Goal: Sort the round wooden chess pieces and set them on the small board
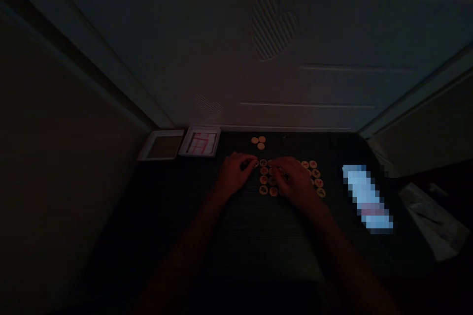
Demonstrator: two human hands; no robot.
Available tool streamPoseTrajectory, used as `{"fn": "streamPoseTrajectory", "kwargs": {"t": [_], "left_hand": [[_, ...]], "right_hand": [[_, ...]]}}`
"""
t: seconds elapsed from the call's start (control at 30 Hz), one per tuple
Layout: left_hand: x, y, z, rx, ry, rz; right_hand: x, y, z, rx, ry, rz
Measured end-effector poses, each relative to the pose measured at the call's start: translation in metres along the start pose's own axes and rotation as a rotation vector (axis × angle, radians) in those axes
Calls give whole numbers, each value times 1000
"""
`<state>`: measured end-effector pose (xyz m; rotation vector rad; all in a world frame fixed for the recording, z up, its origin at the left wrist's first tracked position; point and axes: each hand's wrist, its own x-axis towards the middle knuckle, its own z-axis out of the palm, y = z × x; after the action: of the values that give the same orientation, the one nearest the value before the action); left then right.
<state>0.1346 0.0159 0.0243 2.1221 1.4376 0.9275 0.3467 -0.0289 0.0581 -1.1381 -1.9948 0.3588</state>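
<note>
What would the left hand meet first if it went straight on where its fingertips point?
Probably the marked disc just right of the partly hidden disc at the left hand, though dim light leaves depth unclear.

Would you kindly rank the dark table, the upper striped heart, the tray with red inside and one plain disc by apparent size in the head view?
Largest to smallest:
Dark table
Upper striped heart
Tray with red inside
Plain disc

the scene is very dim, but a pixelated bluish-white patch point(369, 202) glares at right.
</note>
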Motion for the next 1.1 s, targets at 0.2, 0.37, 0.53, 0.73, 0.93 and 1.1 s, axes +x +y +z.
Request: {"fn": "streamPoseTrajectory", "kwargs": {"t": [0.2,0.37,0.53,0.73,0.93,1.1], "left_hand": [[2,1,2,88,17,13],[2,2,2,119,19,16],[2,2,4,134,22,2],[1,3,4,130,44,-16],[8,7,-2,159,75,66],[13,6,-1,252,-9,131]], "right_hand": [[1,-1,-2,-6,-15,12],[1,0,-1,-34,-35,8],[0,5,3,-98,-142,-41],[-6,10,10,-222,-201,-35],[-6,11,10,-224,-214,-23],[-4,12,7,-217,-174,3]]}}
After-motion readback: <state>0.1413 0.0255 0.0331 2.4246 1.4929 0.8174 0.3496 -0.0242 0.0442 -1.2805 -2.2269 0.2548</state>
